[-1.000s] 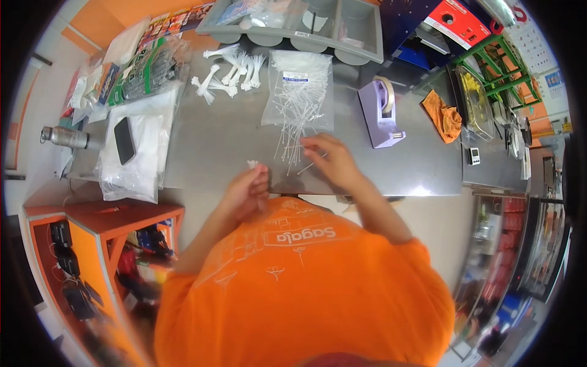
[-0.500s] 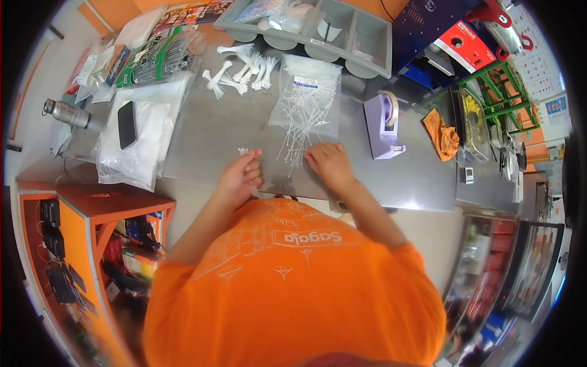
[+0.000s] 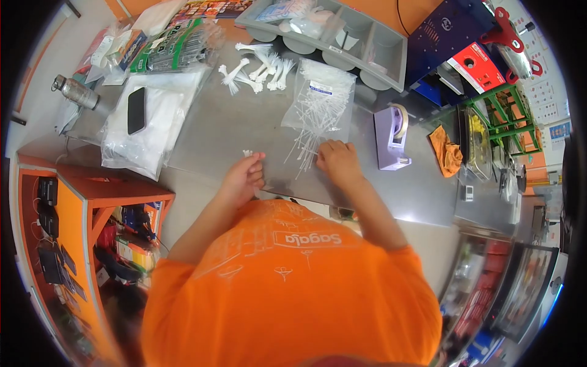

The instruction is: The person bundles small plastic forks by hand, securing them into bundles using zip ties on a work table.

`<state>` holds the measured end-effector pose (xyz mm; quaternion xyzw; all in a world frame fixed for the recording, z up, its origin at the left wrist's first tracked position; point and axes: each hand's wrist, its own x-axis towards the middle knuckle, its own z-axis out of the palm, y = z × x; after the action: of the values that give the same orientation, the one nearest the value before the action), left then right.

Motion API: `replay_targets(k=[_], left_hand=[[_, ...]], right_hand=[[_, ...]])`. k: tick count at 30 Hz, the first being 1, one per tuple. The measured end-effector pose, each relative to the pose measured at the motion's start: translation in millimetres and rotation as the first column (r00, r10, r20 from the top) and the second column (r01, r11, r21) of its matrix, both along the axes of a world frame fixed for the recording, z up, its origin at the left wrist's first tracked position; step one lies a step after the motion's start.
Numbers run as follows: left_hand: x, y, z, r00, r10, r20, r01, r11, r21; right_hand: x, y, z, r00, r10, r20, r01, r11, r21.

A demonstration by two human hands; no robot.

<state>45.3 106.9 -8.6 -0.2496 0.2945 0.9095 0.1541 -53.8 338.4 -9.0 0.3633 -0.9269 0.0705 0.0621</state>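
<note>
My left hand (image 3: pixel 243 176) is closed round a small bundle of white cable ties (image 3: pixel 247 153), whose heads poke out above the fingers. To its right, my right hand (image 3: pixel 340 163) has its fingers curled at the loose cable ties (image 3: pixel 304 147) spilling from a clear plastic bag (image 3: pixel 348 98). One thin tie seems to run to those fingertips, though the grip is partly hidden. Farther back on the metal table (image 3: pixel 226 128) lie several bundles of white cable ties (image 3: pixel 269 66), fanned out at their tails.
A lilac tape dispenser (image 3: pixel 386 137) and a crumpled orange cloth (image 3: pixel 446 151) are to the right. Clear plastic bags (image 3: pixel 150 137) with a black phone (image 3: pixel 137 111) lie at left, near a metal bottle (image 3: pixel 76 92). A grey divided tray (image 3: pixel 397 64) stands at the back.
The camera view has shifted, so the table items appear farther right, many of them lower. My left hand keeps its bundle; my right hand stays beside the loose ties.
</note>
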Motion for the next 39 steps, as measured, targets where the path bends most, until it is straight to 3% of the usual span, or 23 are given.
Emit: replay_targets(k=[1,2,4,7,11,13,14,16,18,20,21,23,27,29,30,32,33,35,36,37,38,39], left_hand=[[1,-1,0,1.000,0.008,0.000,-0.008,1.000,0.001],[1,-2,0,1.000,0.022,0.001,-0.022,1.000,0.000],[0,-2,0,1.000,0.029,0.002,-0.029,1.000,0.002],[-2,2,0,1.000,0.008,0.006,-0.008,1.000,-0.011],[-5,5,5,1.000,-0.020,-0.018,0.019,1.000,-0.024],[-7,8,8,0.999,-0.037,-0.025,0.036,0.998,-0.054],[-9,10,9,0.997,-0.065,-0.049,0.061,0.995,-0.081],[-12,17,13,0.992,-0.102,-0.073,0.094,0.990,-0.107],[-15,30,20,0.985,-0.117,-0.128,0.106,0.991,-0.085],[-17,39,20,0.975,-0.136,-0.178,0.123,0.989,-0.085],[-17,42,21,0.962,-0.147,-0.230,0.131,0.988,-0.085],[-17,44,14,0.956,-0.147,-0.254,0.116,0.984,-0.132],[-12,48,14,0.953,-0.112,-0.282,0.044,0.971,-0.236],[-11,54,19,0.963,-0.079,-0.256,0.014,0.969,-0.247],[-11,55,20,0.972,-0.041,-0.232,-0.021,0.965,-0.260],[-9,47,6,0.961,-0.024,-0.277,-0.036,0.977,-0.209],[-9,44,9,0.948,-0.005,-0.320,-0.048,0.986,-0.158],[-7,39,18,0.973,-0.005,-0.233,-0.042,0.979,-0.198],[-6,38,25,0.990,-0.004,-0.144,-0.030,0.972,-0.232],[-3,36,27,0.990,-0.015,-0.141,-0.018,0.972,-0.232],[2,32,27,0.983,-0.154,-0.098,0.131,0.969,-0.208],[6,30,26,0.954,-0.293,-0.059,0.279,0.944,-0.178]], right_hand=[[1,2,6,0.993,-0.042,0.112,0.050,0.996,-0.069],[0,4,9,0.993,-0.038,0.112,0.045,0.997,-0.067],[-4,13,15,0.893,-0.066,0.446,0.137,0.982,-0.128],[-11,29,27,0.806,-0.044,0.591,0.143,0.982,-0.122],[-4,43,58,0.843,-0.111,0.526,0.184,0.979,-0.088],[4,48,72,0.951,-0.206,0.228,0.242,0.960,-0.143],[8,46,73,0.949,-0.214,0.230,0.251,0.958,-0.141],[18,29,72,0.982,-0.172,0.073,0.185,0.842,-0.506],[39,2,65,0.940,-0.058,0.337,0.285,0.679,-0.677],[53,-21,60,0.853,0.085,0.515,0.342,0.654,-0.675],[57,-28,58,0.853,0.083,0.514,0.344,0.651,-0.676],[60,-39,53,0.667,0.215,0.713,0.509,0.567,-0.648],[63,-46,36,0.565,0.302,0.768,0.621,0.457,-0.636],[66,-50,32,0.502,0.435,0.747,0.684,0.328,-0.651],[66,-50,32,0.503,0.434,0.747,0.685,0.328,-0.651],[66,-51,35,0.551,0.264,0.792,0.587,0.552,-0.593],[65,-49,37,0.549,0.267,0.792,0.586,0.552,-0.593],[57,-43,46,0.765,0.173,0.621,0.336,0.715,-0.613],[52,-44,50,0.765,0.169,0.622,0.342,0.712,-0.614],[47,-45,53,0.841,0.178,0.511,0.297,0.637,-0.711],[45,-43,55,0.905,0.168,0.390,0.238,0.559,-0.794],[47,-44,52,0.907,0.153,0.392,0.249,0.555,-0.794]])
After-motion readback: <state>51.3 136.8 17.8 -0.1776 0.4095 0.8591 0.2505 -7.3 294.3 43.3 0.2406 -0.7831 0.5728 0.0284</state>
